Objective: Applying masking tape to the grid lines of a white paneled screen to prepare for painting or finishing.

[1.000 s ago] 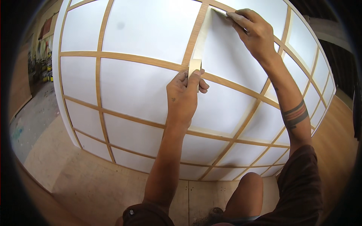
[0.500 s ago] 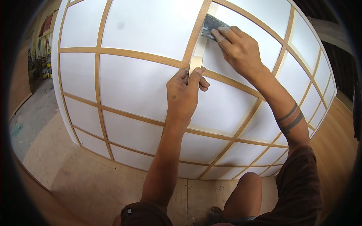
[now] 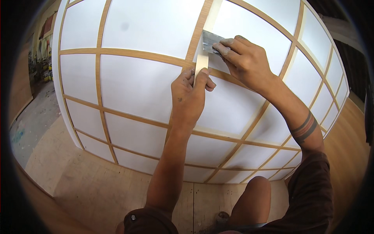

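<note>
A large white panel [image 3: 144, 84] stands in front of me, crossed by a grid of light-brown wood strips [image 3: 140, 57]. My left hand [image 3: 190, 91] pinches the lower end of a cream strip of masking tape [image 3: 201, 62] between thumb and fingers. The tape runs upward beside an upright wood strip, its lower part standing off the panel. In my right hand [image 3: 247, 62] is a flat metal putty knife [image 3: 212, 42], whose blade lies across the tape just above my left hand. Fingertips of both hands look grey and dusty.
Below the panel lies a plywood floor [image 3: 117, 183], with my bent knee [image 3: 253, 199] over it. A brown wood surface [image 3: 346, 144] is at the right. Past the left edge are a paint-spotted grey floor [image 3: 31, 128] and cluttered items farther back.
My right hand has moved the putty knife down along the tape, closer to my left hand. More tape shows above the blade. My left hand keeps its pinch in nearly the same place.
</note>
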Motion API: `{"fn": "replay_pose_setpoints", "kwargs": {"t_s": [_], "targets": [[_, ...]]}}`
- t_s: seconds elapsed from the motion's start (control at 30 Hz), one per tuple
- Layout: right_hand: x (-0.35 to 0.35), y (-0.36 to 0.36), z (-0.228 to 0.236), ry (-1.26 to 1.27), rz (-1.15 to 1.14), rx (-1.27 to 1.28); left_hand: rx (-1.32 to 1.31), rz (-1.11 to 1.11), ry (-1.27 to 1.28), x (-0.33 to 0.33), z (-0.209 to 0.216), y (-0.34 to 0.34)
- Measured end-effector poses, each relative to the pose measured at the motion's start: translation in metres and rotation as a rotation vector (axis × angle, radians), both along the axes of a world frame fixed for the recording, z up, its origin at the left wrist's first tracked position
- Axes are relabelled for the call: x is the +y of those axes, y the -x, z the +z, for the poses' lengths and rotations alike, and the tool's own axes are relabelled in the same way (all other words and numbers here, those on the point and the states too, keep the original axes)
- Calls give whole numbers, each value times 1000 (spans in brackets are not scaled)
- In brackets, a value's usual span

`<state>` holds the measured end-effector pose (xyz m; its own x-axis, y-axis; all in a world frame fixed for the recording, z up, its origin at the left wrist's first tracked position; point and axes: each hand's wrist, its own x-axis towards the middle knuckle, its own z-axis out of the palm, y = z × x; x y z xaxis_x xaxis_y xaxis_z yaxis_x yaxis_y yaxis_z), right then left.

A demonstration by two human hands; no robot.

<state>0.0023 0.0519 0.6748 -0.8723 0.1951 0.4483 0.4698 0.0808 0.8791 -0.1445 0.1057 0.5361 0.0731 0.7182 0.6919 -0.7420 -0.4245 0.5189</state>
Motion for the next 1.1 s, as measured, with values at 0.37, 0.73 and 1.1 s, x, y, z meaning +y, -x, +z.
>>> {"fn": "replay_pose_setpoints", "kwargs": {"t_s": [0.37,0.73,1.1], "targets": [[-5,-1,8,-9,97,129,60,173,-4,-5,-3,-3],[7,-4,29,-132,48,91,-22,238,-36,-31,10,14],[8,0,13,-133,12,54,81,380,39,-18,-1,-3]]}}
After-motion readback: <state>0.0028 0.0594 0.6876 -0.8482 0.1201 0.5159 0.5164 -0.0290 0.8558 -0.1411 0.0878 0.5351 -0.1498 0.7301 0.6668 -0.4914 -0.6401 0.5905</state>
